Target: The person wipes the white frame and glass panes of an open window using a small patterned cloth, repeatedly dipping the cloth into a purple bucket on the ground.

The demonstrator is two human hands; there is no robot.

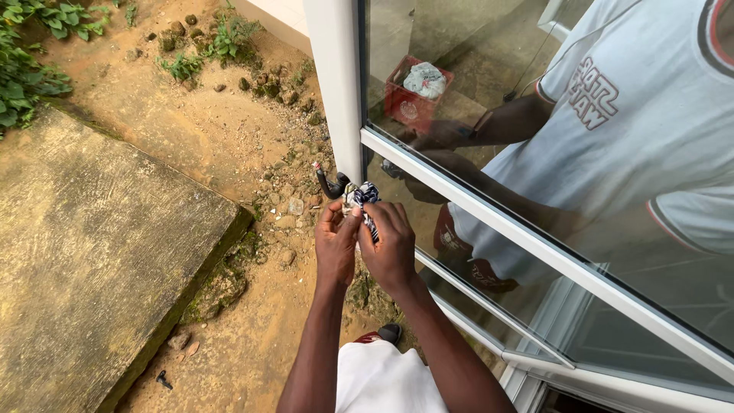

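**Both hands worked a crumpled scrap of cloth beside the window**

The left hand (336, 245) and the right hand (390, 248) met in front of the person, fingers curled shut on a small patterned cloth (361, 197), blue, white and dark, bunched up between the fingertips. The cloth sat just beside the lower corner of the white window frame (336, 84), near a dark curved hook or handle (330, 185) that stuck out at the frame's foot.

Judging by the grip, the step wanted the cloth kept tightly gathered, with both thumbs pinching it so no loose end slipped free, and the hands held steady close to the glass (573, 153).

Around them lay bare sandy ground with small stones (294, 206), a mossy concrete slab (99, 252) to the left, and weeds (30, 69) at the far left. A red crate (413, 103) showed in the glass. The dark hook stood closest in the way of the fingers; the frame's sloping bar (489, 218) crowded the right side.
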